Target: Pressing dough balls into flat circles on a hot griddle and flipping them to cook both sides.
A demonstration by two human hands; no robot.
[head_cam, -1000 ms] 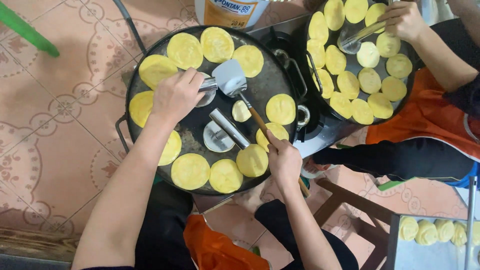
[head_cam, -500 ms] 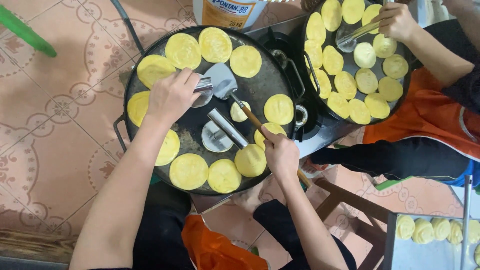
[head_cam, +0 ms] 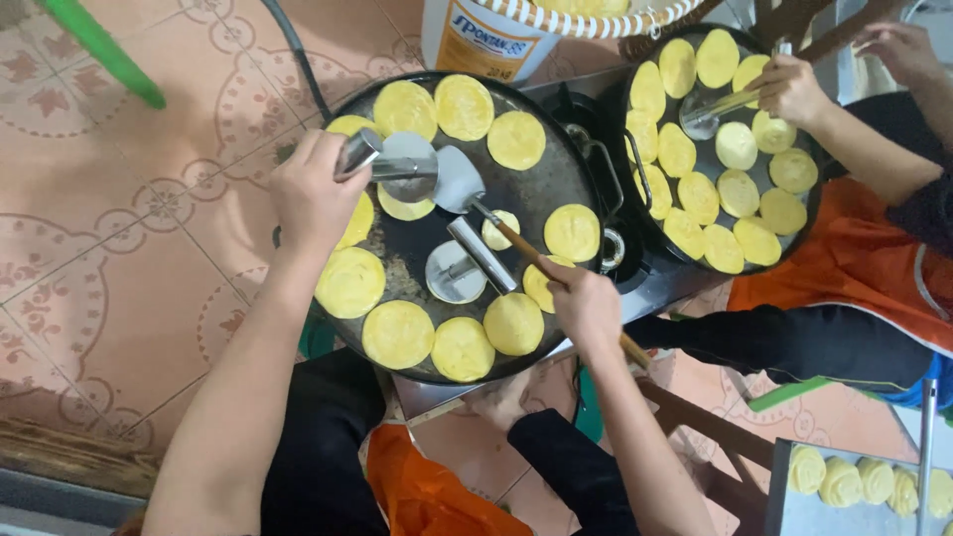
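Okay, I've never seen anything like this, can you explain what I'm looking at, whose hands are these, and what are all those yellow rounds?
The picture comes from a camera worn on a person's head, looking straight down, so the two bare arms reaching in from below are that person's own. They work over a round dark griddle ringed with flat yellow cakes. The left hand grips a round metal press by its handle. The right hand holds a wooden-handled spatula, its blade beside the press. A second press lies on the griddle. To the right, a co-worker's hand works a second griddle of cakes. A tray of dough pieces shows at bottom right.
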